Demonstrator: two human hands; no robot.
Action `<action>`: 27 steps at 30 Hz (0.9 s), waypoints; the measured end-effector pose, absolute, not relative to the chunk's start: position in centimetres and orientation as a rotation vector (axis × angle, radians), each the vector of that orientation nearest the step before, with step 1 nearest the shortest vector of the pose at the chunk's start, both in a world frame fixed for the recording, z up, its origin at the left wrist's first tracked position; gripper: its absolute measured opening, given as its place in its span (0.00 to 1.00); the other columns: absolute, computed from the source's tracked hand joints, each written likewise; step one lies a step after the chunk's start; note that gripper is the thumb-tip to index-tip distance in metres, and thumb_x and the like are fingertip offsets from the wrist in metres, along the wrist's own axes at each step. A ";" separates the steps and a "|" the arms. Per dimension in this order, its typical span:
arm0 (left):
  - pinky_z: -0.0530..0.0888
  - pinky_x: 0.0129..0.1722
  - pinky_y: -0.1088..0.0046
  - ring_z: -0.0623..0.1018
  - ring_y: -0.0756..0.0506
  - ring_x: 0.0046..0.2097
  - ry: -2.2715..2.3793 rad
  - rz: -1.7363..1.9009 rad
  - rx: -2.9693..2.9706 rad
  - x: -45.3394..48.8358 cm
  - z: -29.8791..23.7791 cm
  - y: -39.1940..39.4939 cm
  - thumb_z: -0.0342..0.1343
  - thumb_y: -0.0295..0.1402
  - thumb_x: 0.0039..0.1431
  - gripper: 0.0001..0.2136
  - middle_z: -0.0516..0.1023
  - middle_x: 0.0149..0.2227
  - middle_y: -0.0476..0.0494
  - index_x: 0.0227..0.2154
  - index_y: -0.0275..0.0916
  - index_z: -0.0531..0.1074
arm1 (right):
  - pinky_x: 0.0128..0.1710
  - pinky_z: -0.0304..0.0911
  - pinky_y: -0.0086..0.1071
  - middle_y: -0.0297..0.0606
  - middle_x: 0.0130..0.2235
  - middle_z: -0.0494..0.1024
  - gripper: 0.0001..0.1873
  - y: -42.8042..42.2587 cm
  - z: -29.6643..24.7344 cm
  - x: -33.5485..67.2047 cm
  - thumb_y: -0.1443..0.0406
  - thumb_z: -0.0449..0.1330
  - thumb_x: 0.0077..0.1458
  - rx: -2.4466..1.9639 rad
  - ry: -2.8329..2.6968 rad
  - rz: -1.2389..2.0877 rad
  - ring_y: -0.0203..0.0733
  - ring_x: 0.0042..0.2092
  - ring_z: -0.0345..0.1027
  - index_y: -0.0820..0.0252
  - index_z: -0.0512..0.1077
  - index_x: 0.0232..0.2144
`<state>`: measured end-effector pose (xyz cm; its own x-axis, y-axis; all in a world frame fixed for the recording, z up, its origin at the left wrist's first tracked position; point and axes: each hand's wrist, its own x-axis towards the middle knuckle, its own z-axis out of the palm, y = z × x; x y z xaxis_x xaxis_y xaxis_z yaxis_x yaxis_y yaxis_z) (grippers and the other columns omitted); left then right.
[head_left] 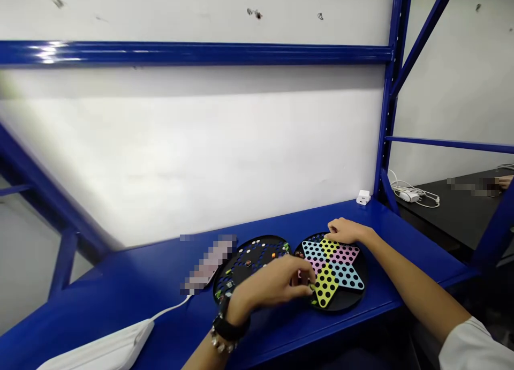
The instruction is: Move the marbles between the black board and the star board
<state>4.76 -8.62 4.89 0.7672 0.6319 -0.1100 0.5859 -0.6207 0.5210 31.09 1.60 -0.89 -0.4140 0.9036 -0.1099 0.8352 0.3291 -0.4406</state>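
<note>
A star-shaped Chinese checkers board (336, 267), yellow, pink and pale blue with black holes, rests on a round black tray (353, 300). At its far tip, my right hand (346, 231) is closed, with bent fingers gripping that point. My left hand (277, 279), wearing a black wristband and a bead bracelet, is closed in a pinch at the board's near left edge. A small green bit shows by the left fingertips, but what they hold is unclear. Left of the board lies a second round black tray (244, 255) with small coloured pieces, partly hidden by my left hand.
A blurred phone-like object (211, 265) lies left of the trays, joined by a white cable to a white power bank (108, 348). A white charger (363, 197) stands at the back right. Blue rack posts (387, 102) frame the blue shelf (160, 273). Another person's hand (505, 182) shows far right.
</note>
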 end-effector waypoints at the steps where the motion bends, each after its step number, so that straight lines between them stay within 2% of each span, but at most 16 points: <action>1: 0.69 0.36 0.76 0.77 0.48 0.36 0.922 0.089 2.447 5.0 4.7 -9.2 0.59 0.36 0.57 0.06 0.81 0.36 0.50 0.37 0.43 0.77 | 0.26 0.47 0.30 0.32 0.27 0.66 0.21 1.6 -0.9 31.1 0.50 0.58 0.57 -1.607 -2.427 0.663 0.35 0.28 0.56 0.57 0.57 0.24; 4: 0.70 0.39 0.76 0.78 0.47 0.39 0.962 0.108 2.510 4.8 4.2 -9.8 0.59 0.33 0.58 0.06 0.82 0.40 0.51 0.38 0.47 0.79 | 0.26 0.47 0.30 0.31 0.27 0.65 0.21 1.7 -1.0 31.0 0.51 0.57 0.57 -1.600 -2.436 0.659 0.35 0.27 0.56 0.58 0.57 0.23; 9: 0.70 0.43 0.74 0.79 0.46 0.43 0.998 0.187 2.521 3.8 3.2 -9.7 0.58 0.36 0.60 0.07 0.82 0.42 0.51 0.38 0.49 0.80 | 0.26 0.47 0.30 0.32 0.27 0.66 0.21 1.6 -1.0 31.0 0.50 0.57 0.57 -1.604 -2.439 0.644 0.35 0.27 0.56 0.57 0.57 0.23; 15: 0.71 0.41 0.73 0.78 0.46 0.39 1.144 0.272 2.466 2.3 3.2 -9.3 0.61 0.42 0.57 0.13 0.80 0.43 0.50 0.45 0.50 0.78 | 0.26 0.47 0.30 0.31 0.26 0.65 0.22 1.4 -0.7 31.0 0.49 0.58 0.56 -1.616 -2.435 0.667 0.35 0.27 0.56 0.57 0.57 0.23; 19: 0.72 0.43 0.72 0.78 0.45 0.41 1.500 0.369 2.426 -2.9 3.9 -7.5 0.54 0.43 0.60 0.12 0.80 0.46 0.49 0.44 0.50 0.77 | 0.26 0.47 0.30 0.31 0.26 0.65 0.21 1.3 -0.5 31.0 0.51 0.58 0.56 -1.606 -2.440 0.651 0.35 0.27 0.56 0.57 0.57 0.23; 22: 0.73 0.39 0.70 0.79 0.42 0.42 2.004 0.277 2.269 -8.2 3.1 -5.9 0.51 0.43 0.58 0.15 0.80 0.46 0.47 0.44 0.49 0.77 | 0.26 0.47 0.30 0.31 0.26 0.65 0.21 1.3 -0.5 31.0 0.51 0.57 0.57 -1.610 -2.438 0.672 0.35 0.27 0.56 0.57 0.57 0.23; 27: 0.72 0.37 0.72 0.79 0.43 0.40 1.927 0.112 2.171 -12.3 0.7 -4.6 0.52 0.42 0.53 0.15 0.81 0.40 0.48 0.41 0.47 0.77 | 0.26 0.48 0.30 0.32 0.26 0.65 0.21 1.3 -0.5 31.0 0.51 0.59 0.57 -1.625 -2.424 0.683 0.35 0.27 0.56 0.57 0.57 0.23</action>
